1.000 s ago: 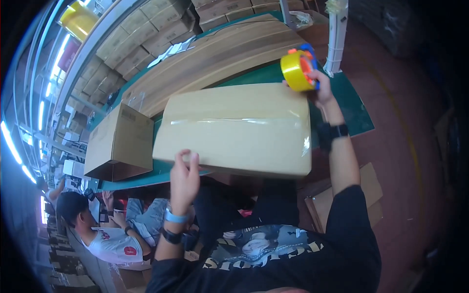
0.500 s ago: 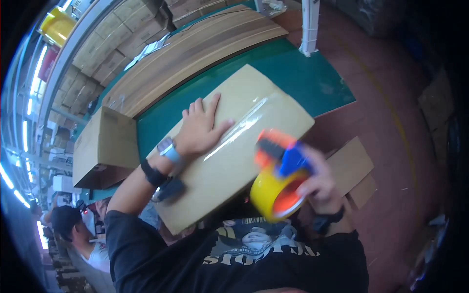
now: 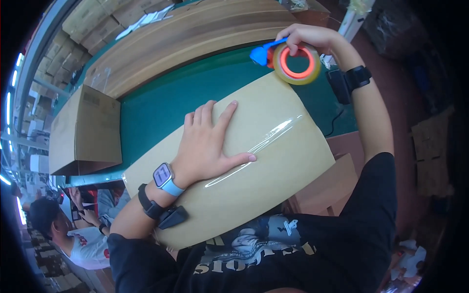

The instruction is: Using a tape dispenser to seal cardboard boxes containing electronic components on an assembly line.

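Note:
A large tan cardboard box (image 3: 273, 176) lies in front of me on the green tabletop, with a shiny strip of clear tape (image 3: 273, 136) along its upper face. My left hand (image 3: 202, 146) rests flat on that face, fingers spread, the thumb reaching to the tape strip. At the box's far right corner, my right hand (image 3: 305, 39) grips a tape dispenser (image 3: 296, 64) with a blue and red head and a roll of yellowish tape on an orange core. The roll's lower edge is at the box corner; whether it touches I cannot tell.
An open cardboard box (image 3: 88, 132) stands at the left on the green table (image 3: 151, 122). Long wood-grain boards (image 3: 195, 39) lie along the far side. At lower left a person in a dark cap (image 3: 46, 215) works. A white post (image 3: 355, 19) rises at far right.
My right hand has carried the tape dispenser from the box's near right side up to its far right corner. My left hand stays flat on the box.

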A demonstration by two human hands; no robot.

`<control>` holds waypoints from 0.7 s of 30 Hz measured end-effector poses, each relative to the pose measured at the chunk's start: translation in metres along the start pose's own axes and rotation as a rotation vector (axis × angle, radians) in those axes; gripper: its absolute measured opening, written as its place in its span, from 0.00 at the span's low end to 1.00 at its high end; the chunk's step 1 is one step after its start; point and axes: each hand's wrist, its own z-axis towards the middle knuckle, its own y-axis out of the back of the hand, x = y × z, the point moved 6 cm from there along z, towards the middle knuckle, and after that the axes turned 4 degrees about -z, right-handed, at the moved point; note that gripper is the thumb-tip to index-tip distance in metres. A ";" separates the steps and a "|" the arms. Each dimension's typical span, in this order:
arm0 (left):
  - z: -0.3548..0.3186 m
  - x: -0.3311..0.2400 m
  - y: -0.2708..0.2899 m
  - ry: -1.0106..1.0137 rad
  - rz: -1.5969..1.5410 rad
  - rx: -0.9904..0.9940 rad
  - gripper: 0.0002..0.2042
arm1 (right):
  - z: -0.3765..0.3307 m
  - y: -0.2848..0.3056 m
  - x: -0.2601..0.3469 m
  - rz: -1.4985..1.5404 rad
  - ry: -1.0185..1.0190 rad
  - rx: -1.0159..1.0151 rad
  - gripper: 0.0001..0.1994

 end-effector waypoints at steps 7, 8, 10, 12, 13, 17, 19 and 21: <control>-0.005 -0.008 0.006 -0.014 -0.034 0.050 0.53 | -0.038 -0.009 0.025 -0.381 -0.114 -0.028 0.28; -0.004 -0.007 0.006 -0.016 -0.057 0.045 0.53 | -0.039 -0.011 0.026 -0.407 -0.093 -0.058 0.28; 0.000 -0.003 0.006 -0.014 -0.050 0.038 0.53 | -0.037 -0.014 0.016 -0.378 -0.131 -0.014 0.28; 0.004 -0.002 0.004 -0.032 -0.045 0.030 0.53 | -0.036 -0.008 0.004 -0.353 -0.150 -0.033 0.27; 0.006 -0.001 0.004 -0.033 -0.024 0.021 0.53 | -0.040 -0.006 -0.004 -0.335 -0.172 -0.014 0.27; 0.010 -0.006 -0.002 -0.038 -0.016 0.021 0.52 | -0.100 -0.010 -0.027 -0.190 -0.050 0.066 0.11; 0.011 -0.006 -0.004 -0.006 0.017 0.008 0.52 | -0.160 -0.020 -0.045 -0.080 -0.073 -0.050 0.28; 0.011 -0.005 -0.008 -0.001 -0.002 0.021 0.51 | -0.220 -0.040 -0.058 -0.009 -0.013 -0.206 0.28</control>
